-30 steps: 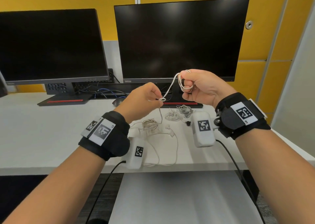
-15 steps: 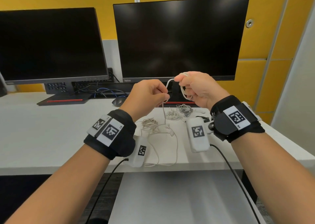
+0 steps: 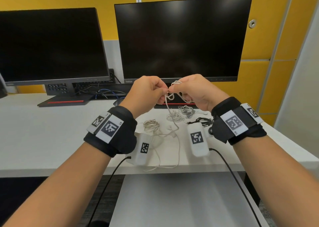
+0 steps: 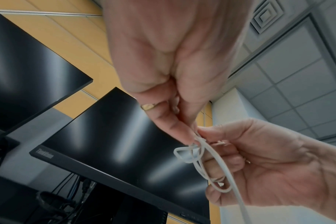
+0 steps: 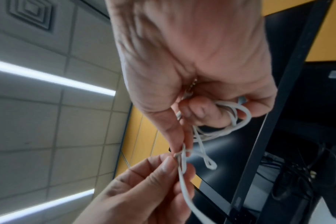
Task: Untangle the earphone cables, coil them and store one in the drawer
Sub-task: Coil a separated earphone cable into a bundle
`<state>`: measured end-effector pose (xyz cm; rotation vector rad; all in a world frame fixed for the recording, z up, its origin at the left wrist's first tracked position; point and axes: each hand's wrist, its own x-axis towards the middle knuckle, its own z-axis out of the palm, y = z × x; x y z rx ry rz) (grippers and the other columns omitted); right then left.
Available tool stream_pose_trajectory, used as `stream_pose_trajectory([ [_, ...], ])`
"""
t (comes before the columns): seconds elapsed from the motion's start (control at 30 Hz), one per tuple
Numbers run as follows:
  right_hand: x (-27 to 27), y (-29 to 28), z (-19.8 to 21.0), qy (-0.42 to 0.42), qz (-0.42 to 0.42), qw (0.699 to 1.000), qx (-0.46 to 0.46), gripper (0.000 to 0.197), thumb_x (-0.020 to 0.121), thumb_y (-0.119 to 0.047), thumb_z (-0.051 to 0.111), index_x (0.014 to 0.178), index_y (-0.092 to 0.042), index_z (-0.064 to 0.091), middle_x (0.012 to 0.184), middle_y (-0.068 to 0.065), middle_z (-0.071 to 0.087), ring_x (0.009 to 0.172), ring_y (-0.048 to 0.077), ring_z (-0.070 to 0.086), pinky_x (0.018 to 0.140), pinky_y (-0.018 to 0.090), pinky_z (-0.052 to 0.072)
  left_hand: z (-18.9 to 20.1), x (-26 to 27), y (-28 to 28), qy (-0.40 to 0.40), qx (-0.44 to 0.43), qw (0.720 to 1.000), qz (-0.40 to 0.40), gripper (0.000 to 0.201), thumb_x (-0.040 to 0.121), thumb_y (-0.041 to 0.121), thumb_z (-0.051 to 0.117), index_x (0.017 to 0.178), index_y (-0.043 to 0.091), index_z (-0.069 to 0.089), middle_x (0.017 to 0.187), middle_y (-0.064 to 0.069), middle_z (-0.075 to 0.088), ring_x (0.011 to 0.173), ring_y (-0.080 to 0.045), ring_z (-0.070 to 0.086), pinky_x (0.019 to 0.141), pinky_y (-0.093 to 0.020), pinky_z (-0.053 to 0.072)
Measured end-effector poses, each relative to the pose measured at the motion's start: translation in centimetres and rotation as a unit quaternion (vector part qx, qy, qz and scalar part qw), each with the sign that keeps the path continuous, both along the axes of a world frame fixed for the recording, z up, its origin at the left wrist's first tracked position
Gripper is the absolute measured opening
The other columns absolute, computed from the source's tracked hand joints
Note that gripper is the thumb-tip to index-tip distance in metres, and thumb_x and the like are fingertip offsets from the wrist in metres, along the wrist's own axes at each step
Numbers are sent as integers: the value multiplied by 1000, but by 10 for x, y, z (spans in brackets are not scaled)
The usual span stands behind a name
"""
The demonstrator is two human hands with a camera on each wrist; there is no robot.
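Head view: both hands raised above the white table [image 3: 51, 137], in the free space between its front edge and the right monitor [image 3: 183, 38]. The left hand [image 3: 146, 92] and right hand [image 3: 193, 90] meet at the fingertips, well clear of the tabletop. The white earphone cable [image 3: 170, 109] hangs from the pinch point down to the table, where its slack lies in loose loops reaching the front edge [image 3: 164, 166]. Behind the hanging strand lie a beige coiled cable [image 3: 151, 124], a white bundle [image 3: 174, 117], a grey bundle [image 3: 186, 109] and a black cable [image 3: 200, 121], each apart from the others. The left monitor [image 3: 51, 45] stands on the table at the rear; bare table surface extends to the left of the hands.

Left wrist view: the left hand [image 4: 163, 68] pinches the cable [image 4: 199, 159] between thumb and forefinger tip, with a gold ring [image 4: 149, 106] on one finger; the right hand [image 4: 259, 163] is curled around several loops. A small loop projects from the pinch point, a detail too small to read from the head.

Right wrist view: the right hand [image 5: 192, 68] clenches gathered loops of the cable [image 5: 184, 174] under its curled fingers while thumb and forefinger nip a strand; the left hand [image 5: 144, 189] grips the same strand just below, fingertips touching.
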<state>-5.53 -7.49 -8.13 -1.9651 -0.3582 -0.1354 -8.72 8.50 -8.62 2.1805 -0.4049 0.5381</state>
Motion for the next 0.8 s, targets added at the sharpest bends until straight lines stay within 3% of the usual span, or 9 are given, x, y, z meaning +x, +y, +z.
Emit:
stream_pose_trajectory([
  [0.1,1,-3,0,49,7,995,91,12,94,-18,61,97,-7,64,56,-4,41,54,10,33,57,26,30,-1,-2,2,-24,-13,1000,-1,14,97,14,54,87,21,61,81,3,65,75,-8,63,71,-16,55],
  [0.17,0,-4,2,90,25,985,143,10,99,-17,53,98,-10,61,54,-6,37,51,8,32,57,25,30,-2,-7,3,-27,32,999,-34,10,98,20,52,92,24,59,94,9,58,86,-4,57,75,-13,47],
  [0.23,-3,-1,2,108,44,982,150,17,100,-17,47,90,-11,59,53,-6,35,50,9,32,57,26,31,1,-14,0,2,85,992,-91,10,99,24,50,93,29,56,103,17,47,92,3,50,76,-4,39],
  [0.3,-5,3,0,111,57,981,149,26,101,-16,45,77,-14,54,52,-6,36,48,9,33,58,27,32,4,-16,-2,49,94,986,-129,12,99,20,48,90,23,55,102,15,42,91,3,47,74,-1,38],
  [0.37,-3,4,1,117,54,971,200,30,103,-18,43,75,-16,53,52,-6,37,49,8,34,58,25,32,5,-17,-1,89,66,985,-134,7,94,10,51,88,11,54,100,7,42,92,-4,47,77,-10,42],
  [0.43,-1,-1,5,128,29,953,275,25,105,-21,43,85,-14,56,55,-6,43,51,7,38,59,22,35,1,-16,2,84,91,983,-135,2,89,9,57,89,9,58,101,5,41,99,-11,46,85,-21,42],
  [0.53,1,-5,6,127,-7,949,288,22,105,-23,43,95,-10,58,60,-4,48,54,7,42,62,22,38,-7,-17,10,42,129,980,-142,5,88,17,64,90,21,67,104,10,40,108,-9,42,90,-15,32],
  [0.67,-3,3,2,116,4,966,232,26,105,-22,41,84,-14,54,59,-5,46,51,8,37,61,25,34,-7,-18,13,0,9,977,-214,11,79,34,66,78,24,71,102,11,51,102,-4,52,89,-19,47],
  [0.8,-5,5,6,85,9,974,212,25,105,-20,39,86,-12,52,65,-2,46,51,8,34,62,26,33,-5,-15,9,31,-23,986,-163,38,102,25,40,84,11,71,82,-3,69,71,-4,59,66,-17,46],
])
